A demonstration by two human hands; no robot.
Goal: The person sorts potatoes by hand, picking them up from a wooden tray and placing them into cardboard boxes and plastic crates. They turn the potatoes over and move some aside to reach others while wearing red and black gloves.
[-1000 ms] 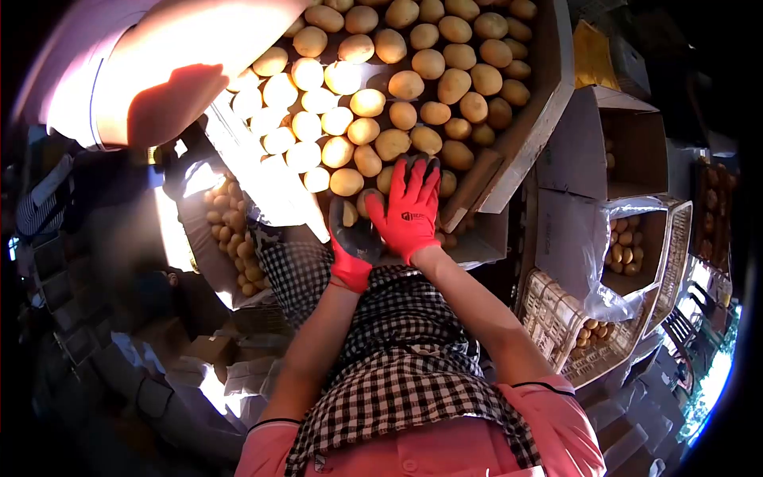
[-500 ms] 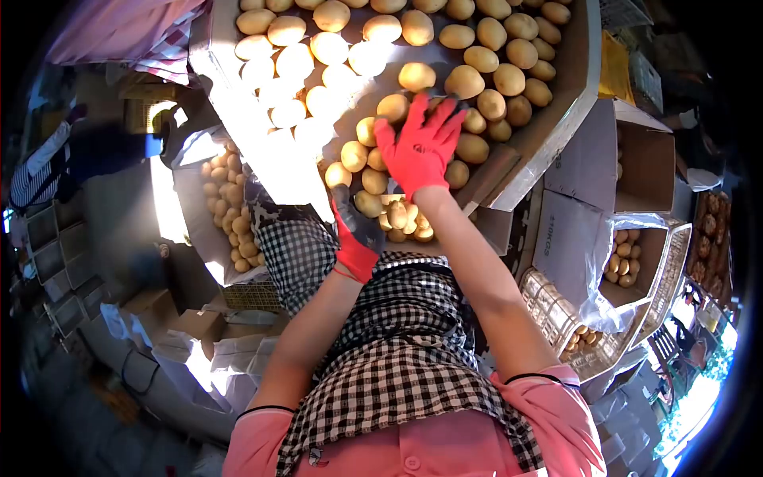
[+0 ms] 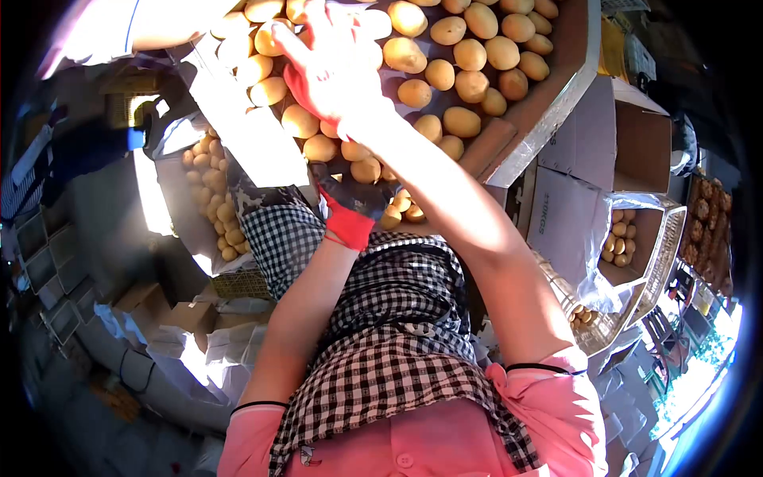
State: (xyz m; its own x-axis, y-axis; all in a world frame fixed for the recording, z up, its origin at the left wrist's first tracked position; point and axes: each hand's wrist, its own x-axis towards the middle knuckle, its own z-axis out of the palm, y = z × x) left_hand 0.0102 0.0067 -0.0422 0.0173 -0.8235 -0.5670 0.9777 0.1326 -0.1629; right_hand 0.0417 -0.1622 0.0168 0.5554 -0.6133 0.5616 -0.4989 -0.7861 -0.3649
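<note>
Round yellow-brown fruits or potatoes (image 3: 470,54) lie over a sorting tray with a pale cardboard rim (image 3: 548,111). My right hand (image 3: 330,67), in a red glove, reaches over the tray's left part with its fingers spread, above several of them; bright sunlight washes it out. My left hand (image 3: 354,199), in a red glove with dark fingers, is at the tray's near opening, against the lowest ones. Its fingers are partly hidden, so its grip is unclear. Below the opening, more round pieces (image 3: 391,216) lie in a container.
Boxes of the same produce stand at the left (image 3: 213,191) and at the right (image 3: 624,238). An open cardboard box (image 3: 640,151) is at the upper right. Another person's arm (image 3: 167,28) reaches in from the upper left. Small cartons (image 3: 191,318) sit at the lower left.
My right hand has moved up and left across the tray. Several round pieces have shifted near the opening. Another person's arm has come into view at the upper left.
</note>
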